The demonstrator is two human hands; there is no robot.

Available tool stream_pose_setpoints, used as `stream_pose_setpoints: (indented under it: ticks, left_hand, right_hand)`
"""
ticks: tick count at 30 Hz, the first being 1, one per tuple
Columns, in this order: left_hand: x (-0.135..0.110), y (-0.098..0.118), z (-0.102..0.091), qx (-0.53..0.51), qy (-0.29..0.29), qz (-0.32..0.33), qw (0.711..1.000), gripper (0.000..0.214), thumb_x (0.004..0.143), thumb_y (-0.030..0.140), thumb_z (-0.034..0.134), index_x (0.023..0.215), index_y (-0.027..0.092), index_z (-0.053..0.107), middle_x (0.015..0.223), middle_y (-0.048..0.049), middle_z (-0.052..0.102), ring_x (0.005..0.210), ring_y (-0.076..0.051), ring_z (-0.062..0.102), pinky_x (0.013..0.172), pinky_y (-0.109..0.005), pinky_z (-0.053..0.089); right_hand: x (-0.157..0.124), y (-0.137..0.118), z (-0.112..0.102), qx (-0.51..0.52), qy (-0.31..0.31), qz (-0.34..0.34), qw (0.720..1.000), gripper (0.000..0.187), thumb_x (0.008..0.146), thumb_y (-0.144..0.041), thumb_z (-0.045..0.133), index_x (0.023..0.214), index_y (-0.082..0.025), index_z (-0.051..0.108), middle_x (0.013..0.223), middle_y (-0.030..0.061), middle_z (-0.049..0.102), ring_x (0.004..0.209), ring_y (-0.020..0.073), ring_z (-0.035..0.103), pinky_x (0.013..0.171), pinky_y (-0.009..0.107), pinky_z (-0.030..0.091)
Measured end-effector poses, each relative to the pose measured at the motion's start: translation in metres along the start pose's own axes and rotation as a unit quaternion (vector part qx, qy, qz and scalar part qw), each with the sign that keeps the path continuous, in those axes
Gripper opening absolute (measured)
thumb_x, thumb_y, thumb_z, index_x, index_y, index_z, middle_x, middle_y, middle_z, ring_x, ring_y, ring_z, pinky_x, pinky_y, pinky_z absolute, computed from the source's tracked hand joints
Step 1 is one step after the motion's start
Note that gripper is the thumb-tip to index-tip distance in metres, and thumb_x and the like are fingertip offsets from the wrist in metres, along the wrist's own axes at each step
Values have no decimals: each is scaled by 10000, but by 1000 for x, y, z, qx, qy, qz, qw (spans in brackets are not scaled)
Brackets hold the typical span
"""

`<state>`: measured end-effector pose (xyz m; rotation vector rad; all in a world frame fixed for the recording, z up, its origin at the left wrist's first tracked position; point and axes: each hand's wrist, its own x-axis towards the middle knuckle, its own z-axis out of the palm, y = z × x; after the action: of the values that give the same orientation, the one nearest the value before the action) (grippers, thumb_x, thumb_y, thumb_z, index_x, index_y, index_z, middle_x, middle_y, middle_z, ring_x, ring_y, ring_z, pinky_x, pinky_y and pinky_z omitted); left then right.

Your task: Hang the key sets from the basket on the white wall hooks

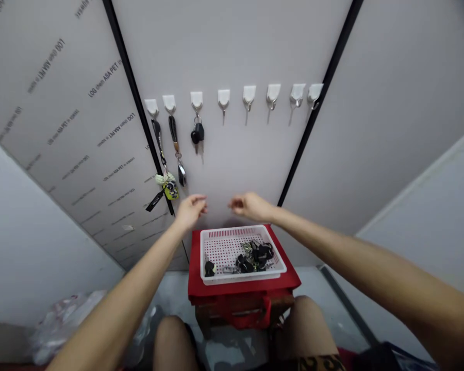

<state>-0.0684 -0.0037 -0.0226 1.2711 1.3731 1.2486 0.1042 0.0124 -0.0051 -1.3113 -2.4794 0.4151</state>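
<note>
My left hand point(191, 209) and my right hand point(249, 205) are both raised in front of the grey wall, above the far rim of a white perforated basket point(220, 246). Their fingers are loosely curled and a little apart, and I see nothing in either. Several black keys and key fobs point(255, 256) lie in the basket's right half, and one black key point(209, 268) sits at its near left. A row of white wall hooks point(224, 98) runs above. The three leftmost carry a lanyard with a yellow charm point(170, 189), a strap with a metal key point(181, 174) and a black key bunch point(197, 133).
The basket rests on a red cloth-covered stool point(239, 291) between my knees point(174, 335). The remaining hooks point(273, 94) to the right hang bare. A crumpled clear plastic bag point(62, 319) lies on the floor at the left. Black vertical strips point(317, 103) divide the wall panels.
</note>
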Motion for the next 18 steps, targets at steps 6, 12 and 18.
stream_pose_setpoints:
  ticks: [6,12,18]
  left_hand:
    - [-32,-77,21,121,-94,0,988,179,614,180,429,760,124,515,571,4,520,508,-74,467,531,-198,366]
    - [-45,-96,42,243,-174,55,952,195,620,199,420,772,145,531,638,-11,538,580,-96,469,559,-202,358]
    - [-47,-105,52,284,-189,55,939,196,619,182,416,770,143,534,614,-4,529,561,-92,454,550,-200,344]
  right_hand:
    - [-50,46,66,-114,-173,-19,978,291,565,-140,468,837,-174,566,859,50,580,806,145,504,671,203,360]
    - [-51,46,78,-217,-132,18,967,300,605,-164,422,883,-182,533,886,99,542,857,212,465,684,299,351]
    - [-45,46,78,-235,-128,34,963,257,584,-191,435,816,-158,542,884,111,536,842,230,462,658,313,353]
